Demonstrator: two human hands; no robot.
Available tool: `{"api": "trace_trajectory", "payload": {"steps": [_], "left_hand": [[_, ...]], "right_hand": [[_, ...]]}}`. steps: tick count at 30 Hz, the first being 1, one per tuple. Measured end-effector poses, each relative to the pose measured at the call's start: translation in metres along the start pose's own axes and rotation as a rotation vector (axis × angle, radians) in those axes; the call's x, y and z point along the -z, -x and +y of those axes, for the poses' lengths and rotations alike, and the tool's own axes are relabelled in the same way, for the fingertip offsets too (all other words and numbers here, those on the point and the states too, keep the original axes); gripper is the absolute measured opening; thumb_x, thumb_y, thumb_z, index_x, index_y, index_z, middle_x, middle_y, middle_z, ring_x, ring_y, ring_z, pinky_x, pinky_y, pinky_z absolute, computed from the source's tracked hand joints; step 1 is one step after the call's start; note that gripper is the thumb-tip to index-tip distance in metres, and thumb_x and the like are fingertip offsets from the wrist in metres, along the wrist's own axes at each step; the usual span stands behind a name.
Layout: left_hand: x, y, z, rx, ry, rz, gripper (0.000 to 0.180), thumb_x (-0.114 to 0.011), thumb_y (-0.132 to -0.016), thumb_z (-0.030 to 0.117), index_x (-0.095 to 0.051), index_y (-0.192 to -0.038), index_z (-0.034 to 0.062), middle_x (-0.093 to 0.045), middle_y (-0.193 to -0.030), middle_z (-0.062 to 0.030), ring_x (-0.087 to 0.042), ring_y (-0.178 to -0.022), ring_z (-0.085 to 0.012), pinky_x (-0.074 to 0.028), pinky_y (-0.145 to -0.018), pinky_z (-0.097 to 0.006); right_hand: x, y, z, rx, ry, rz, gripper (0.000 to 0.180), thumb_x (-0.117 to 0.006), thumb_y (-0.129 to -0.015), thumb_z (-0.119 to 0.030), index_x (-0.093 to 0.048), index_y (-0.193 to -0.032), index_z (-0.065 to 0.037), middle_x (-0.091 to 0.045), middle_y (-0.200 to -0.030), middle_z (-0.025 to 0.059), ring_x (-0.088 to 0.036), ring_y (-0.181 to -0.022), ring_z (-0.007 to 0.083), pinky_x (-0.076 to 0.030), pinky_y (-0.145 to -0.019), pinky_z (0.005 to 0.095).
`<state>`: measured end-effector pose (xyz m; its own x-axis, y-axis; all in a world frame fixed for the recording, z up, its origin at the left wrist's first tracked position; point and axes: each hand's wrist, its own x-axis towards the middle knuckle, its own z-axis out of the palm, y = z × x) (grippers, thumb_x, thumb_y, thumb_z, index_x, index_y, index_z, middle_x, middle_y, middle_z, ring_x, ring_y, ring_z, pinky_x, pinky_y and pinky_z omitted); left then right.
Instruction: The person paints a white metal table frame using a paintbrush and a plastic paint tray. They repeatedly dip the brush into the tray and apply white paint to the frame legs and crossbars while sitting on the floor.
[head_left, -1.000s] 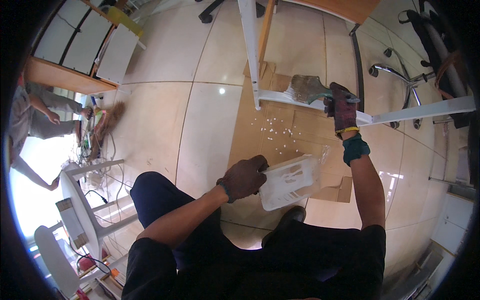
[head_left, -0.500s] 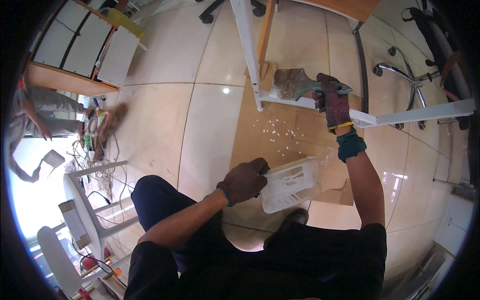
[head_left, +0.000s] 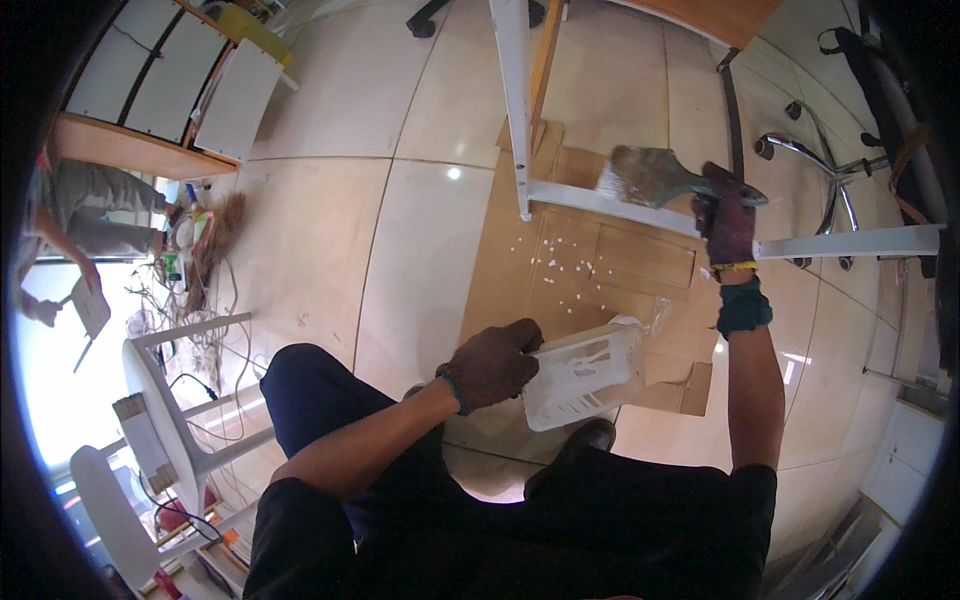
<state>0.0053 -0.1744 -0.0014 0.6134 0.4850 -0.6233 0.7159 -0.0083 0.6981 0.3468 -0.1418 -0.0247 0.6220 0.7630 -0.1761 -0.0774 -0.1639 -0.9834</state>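
Brush handle (head_left: 686, 184) is partly hidden by the curled right hand (head_left: 728, 218); the left hand (head_left: 494, 366) clasps a white basket (head_left: 572, 383).

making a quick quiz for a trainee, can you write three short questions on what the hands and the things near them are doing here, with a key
1. What is held in the right hand?
2. True or false: the left hand holds a white plastic basket with cut-out slots.
3. Fill in the blank: the small white bits are scattered on a flat sheet of ____.

Key:
1. A wide brush, gripped by its handle, bristles pointing to the picture's left.
2. True.
3. Cardboard.
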Motion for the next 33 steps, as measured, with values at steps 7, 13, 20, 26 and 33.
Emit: {"api": "trace_trajectory", "payload": {"steps": [7, 13, 20, 26, 33], "left_hand": [[0.0, -0.002, 0.003, 0.021, -0.022, -0.01, 0.024, -0.056, -0.081, 0.015, -0.052, -0.1, 0.0011, -0.065, -0.087, -0.0159, -0.065, -0.061, -0.0235, -0.052, -0.061, -0.037], [0.001, -0.004, 0.013, 0.111, -0.021, -0.055, 0.029, -0.057, -0.081, 0.014, -0.053, -0.107, 0.001, -0.065, -0.086, -0.0136, -0.065, -0.06, -0.0213, -0.052, -0.061, -0.036], [-0.003, -0.01, 0.023, 0.027, 0.035, -0.09, 0.027, -0.055, -0.082, 0.012, -0.052, -0.105, -0.0014, -0.065, -0.088, -0.0159, -0.066, -0.061, -0.0218, -0.054, -0.062, -0.035], [-0.008, -0.013, 0.029, 0.018, 0.029, -0.089, 0.023, -0.056, -0.081, 0.013, -0.052, -0.099, -0.0008, -0.064, -0.087, -0.0175, -0.065, -0.062, -0.0245, -0.053, -0.062, -0.037], [-0.014, -0.013, 0.025, -0.069, -0.002, -0.029, 0.024, -0.057, -0.079, 0.014, -0.053, -0.098, -0.0003, -0.063, -0.089, -0.0182, -0.065, -0.07, -0.0304, -0.052, -0.066, -0.039]], "right_hand": [[-0.051, 0.003, 0.022, -0.133, -0.043, -0.175, 0.032, -0.063, -0.084, -0.036, -0.063, -0.101, -0.01, -0.058, -0.062, 0.0019, -0.048, -0.043, 0.0089, -0.037, -0.038, 0.0224], [0.009, -0.004, 0.024, -0.182, 0.144, -0.057, 0.031, -0.062, -0.083, -0.038, -0.064, -0.099, -0.011, -0.055, -0.06, -0.0007, -0.047, -0.045, 0.0066, -0.035, -0.038, 0.0215], [0.102, -0.009, -0.023, 0.083, 0.508, 0.18, 0.028, -0.062, -0.084, -0.034, -0.065, -0.096, -0.009, -0.061, -0.07, 0.0037, -0.054, -0.054, 0.0122, -0.04, -0.047, 0.0261], [0.097, 0.009, -0.06, 0.511, 0.92, 0.177, 0.03, -0.058, -0.084, -0.037, -0.066, -0.095, -0.01, -0.067, -0.088, 0.0164, -0.065, -0.081, 0.0314, -0.05, -0.072, 0.0384], [0.051, 0.018, -0.047, 0.368, 1.505, 0.025, 0.031, -0.057, -0.081, -0.037, -0.057, -0.102, -0.015, -0.065, -0.086, 0.0107, -0.064, -0.081, 0.0301, -0.05, -0.068, 0.0434]]}}
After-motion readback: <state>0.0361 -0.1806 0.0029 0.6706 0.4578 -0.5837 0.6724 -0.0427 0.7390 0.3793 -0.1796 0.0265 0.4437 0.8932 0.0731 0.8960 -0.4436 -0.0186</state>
